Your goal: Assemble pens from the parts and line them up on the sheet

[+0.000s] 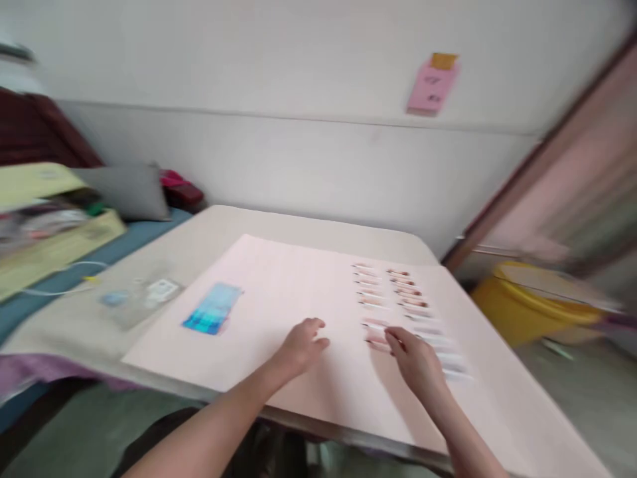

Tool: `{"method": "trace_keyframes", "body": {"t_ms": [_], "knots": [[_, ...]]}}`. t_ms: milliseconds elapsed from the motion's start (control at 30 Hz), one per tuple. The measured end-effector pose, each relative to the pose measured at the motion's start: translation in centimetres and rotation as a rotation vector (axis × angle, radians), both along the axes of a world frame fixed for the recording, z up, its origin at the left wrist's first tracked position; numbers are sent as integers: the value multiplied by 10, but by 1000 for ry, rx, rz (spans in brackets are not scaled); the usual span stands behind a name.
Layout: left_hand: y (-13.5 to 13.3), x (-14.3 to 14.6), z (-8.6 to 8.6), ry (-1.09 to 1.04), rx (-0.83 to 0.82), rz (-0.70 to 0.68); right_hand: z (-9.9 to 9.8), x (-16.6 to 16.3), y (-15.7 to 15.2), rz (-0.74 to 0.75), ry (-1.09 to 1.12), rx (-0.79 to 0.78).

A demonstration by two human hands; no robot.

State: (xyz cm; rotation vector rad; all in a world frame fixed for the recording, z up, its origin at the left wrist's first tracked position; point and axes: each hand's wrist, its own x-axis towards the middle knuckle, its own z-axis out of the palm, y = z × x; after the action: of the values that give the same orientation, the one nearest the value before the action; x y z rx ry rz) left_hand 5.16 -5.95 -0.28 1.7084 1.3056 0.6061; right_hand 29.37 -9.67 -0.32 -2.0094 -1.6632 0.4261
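Your right hand (417, 362) has thumb and forefinger close together at one end of a slim, pale, dark-tipped stick (377, 343); blur hides whether they grip it. It points leftward from those fingertips, long axis crosswise. Your left hand (301, 344), fingers parted, empty, is farther from it.

Motion blur smears the slim pencil-like sticks (373, 303) toward the right edge of the table (318, 234), leaving any markings unreadable. The right hand (419, 365) hides part of those closest to the near edge; whether its fingertips pinch one cannot be told. The picture's bottom crops the table's near right corner. By the left edge, a white item (162, 290) is too blurred to identify. Writing on the pink wall note (432, 87) is illegible. The picture's left side cuts off a yellow box (60, 253), its contents indistinct.
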Motion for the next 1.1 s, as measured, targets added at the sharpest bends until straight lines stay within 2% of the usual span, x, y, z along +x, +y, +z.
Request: {"method": "trace_keyframes", "body": {"t_ms": [67,167,233,367,633,833,1100], "knots": [[-3,5,-2,-209,-185,39,4,13,-1,-52,-277,-70],[-5,7,-5,-435,-402,91,1,23,-3,-42,-501,-252],[-6,7,-7,-508,-496,132,-4,23,-4,4,-551,-316],[-6,9,-12,-581,-626,191,-11,16,-5,65,-562,-324],[-24,27,-24,-600,-765,208,-21,2,-3,135,-592,-283],[-35,36,-36,-584,-832,212,-26,3,1,119,-611,-284],[-39,38,-34,-563,-821,214,-24,5,1,89,-633,-291]]}}
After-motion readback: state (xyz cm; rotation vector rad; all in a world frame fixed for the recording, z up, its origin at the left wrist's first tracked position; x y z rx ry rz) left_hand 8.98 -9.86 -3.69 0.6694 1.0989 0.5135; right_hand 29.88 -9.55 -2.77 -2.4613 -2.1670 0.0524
